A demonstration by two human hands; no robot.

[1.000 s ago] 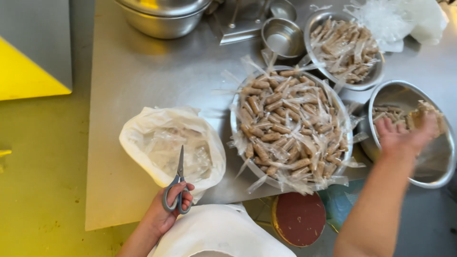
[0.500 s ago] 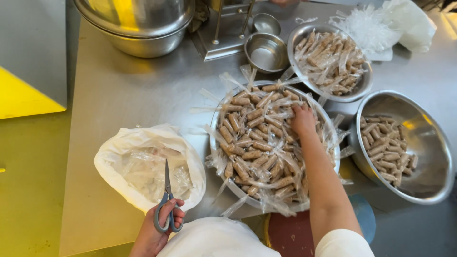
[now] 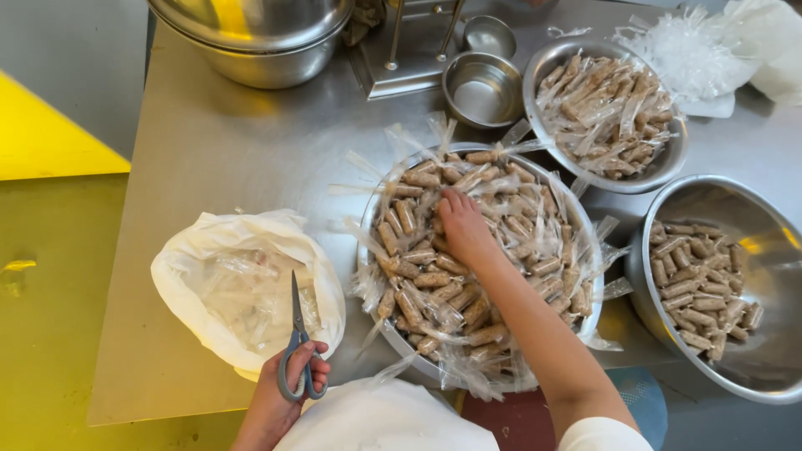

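Note:
My left hand [image 3: 284, 388] grips grey-handled scissors [image 3: 296, 334] with the blades pointing up over a white plastic bag [image 3: 192, 259] that holds clear wrapper scraps. My right hand [image 3: 462, 225] reaches into the middle steel bowl [image 3: 368, 225], palm down, with its fingers on brown sticks wrapped in clear plastic [image 3: 434, 280]; whether they grip one I cannot tell. The bowl is heaped with these wrapped sticks. A steel bowl [image 3: 752, 367] at the right holds unwrapped brown sticks [image 3: 697, 292].
Another steel bowl [image 3: 668, 163] of wrapped sticks sits at the back right, beside a pile of clear wrappers [image 3: 693, 54]. Small steel cups [image 3: 482, 88] and large stacked steel bowls [image 3: 259, 42] stand at the back. The steel table's left edge [image 3: 125, 250] borders a yellow-green floor.
My right hand has moved from the right bowl of unwrapped sticks to the middle bowl and further left across it. The left hand keeps hold of the scissors.

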